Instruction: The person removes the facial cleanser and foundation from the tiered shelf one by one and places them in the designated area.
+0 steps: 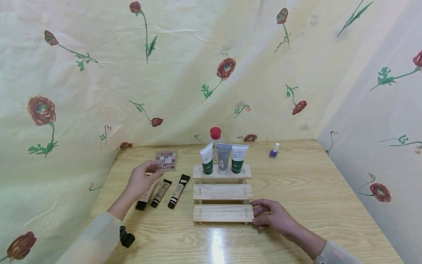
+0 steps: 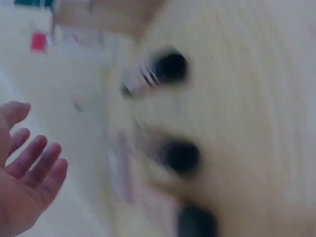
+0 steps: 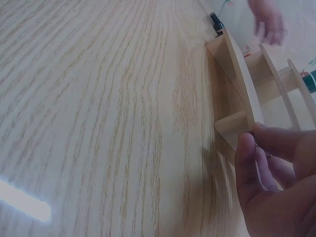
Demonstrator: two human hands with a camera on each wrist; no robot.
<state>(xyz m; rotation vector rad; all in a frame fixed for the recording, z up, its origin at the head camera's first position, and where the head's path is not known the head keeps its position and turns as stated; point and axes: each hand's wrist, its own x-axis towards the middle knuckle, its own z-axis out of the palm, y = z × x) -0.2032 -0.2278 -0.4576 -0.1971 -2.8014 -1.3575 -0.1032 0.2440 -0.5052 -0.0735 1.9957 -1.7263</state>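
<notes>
My left hand hovers with loosely bent fingers over a pinkish-beige tube, near an eyeshadow palette. Nothing shows between its fingers in the left wrist view. To its right lie a slim gold-beige tube and a black-ended tube. At the right end of the lowest tier of a three-tier wooden rack, my right hand grips the board's end with thumb and fingers. Two white-and-green tubes and a grey-blue tube stand cap down on the top tier.
A clear bottle with a red cap stands behind the rack. Purple nail polish stands at the back right. Flower-printed cloth hangs behind the wooden table.
</notes>
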